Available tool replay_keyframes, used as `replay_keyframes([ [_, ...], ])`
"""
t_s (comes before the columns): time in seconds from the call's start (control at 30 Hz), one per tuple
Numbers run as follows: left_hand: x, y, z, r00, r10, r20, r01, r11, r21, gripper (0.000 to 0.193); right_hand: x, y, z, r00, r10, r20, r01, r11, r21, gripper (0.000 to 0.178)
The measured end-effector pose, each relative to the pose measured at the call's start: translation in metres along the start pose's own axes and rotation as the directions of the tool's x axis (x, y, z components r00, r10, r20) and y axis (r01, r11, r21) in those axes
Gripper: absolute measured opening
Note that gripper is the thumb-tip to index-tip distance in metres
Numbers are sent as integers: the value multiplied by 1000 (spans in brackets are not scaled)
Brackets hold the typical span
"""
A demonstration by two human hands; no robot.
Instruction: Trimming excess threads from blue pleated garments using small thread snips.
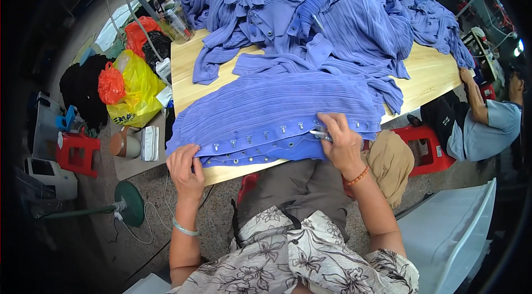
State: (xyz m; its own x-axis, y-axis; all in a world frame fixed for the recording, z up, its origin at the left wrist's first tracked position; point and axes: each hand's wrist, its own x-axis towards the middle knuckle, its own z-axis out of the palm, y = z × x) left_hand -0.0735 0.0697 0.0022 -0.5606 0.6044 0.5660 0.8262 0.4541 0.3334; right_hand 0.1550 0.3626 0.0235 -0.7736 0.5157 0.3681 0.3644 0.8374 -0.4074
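- While the left forearm rises steeply, the left hand [186,169] rests half-curled on the left end of the blue garment [271,100]; whether it pinches, I can't tell.
- Right forearm slants inward, the right hand [339,141] curled around a metal tool [320,134].
- Garment lies along the table's [185,67] near edge.

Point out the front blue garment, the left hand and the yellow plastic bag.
Front blue garment [277,105]: head view, middle of its ribbed fabric.
Left hand [185,171]: head view, back of the hand.
Yellow plastic bag [139,88]: head view, its visible side.
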Motion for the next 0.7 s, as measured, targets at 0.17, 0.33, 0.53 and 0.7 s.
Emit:
replay_keyframes([
  [0.17, 8, -13, -14, 978, -177, 110, 198, 954, -226, 23, 3, 20, -10, 994, 64, -89, -71, 995, -75, 38],
  [0.33, 19, -35, -44, 849, -299, 435, 509, 681, -527, 12, 3, 46, -42, 986, 119, -115, -123, 992, -35, 28],
  [0.53, 41, -73, -93, 697, -264, 666, 705, 418, -573, 17, 11, 66, -103, 967, 207, 147, -247, 902, 354, 11],
  [0.7, 62, -92, -83, 703, -269, 659, 710, 330, -623, 18, 58, 58, -118, 940, 167, 298, -292, 846, 447, 9],
])
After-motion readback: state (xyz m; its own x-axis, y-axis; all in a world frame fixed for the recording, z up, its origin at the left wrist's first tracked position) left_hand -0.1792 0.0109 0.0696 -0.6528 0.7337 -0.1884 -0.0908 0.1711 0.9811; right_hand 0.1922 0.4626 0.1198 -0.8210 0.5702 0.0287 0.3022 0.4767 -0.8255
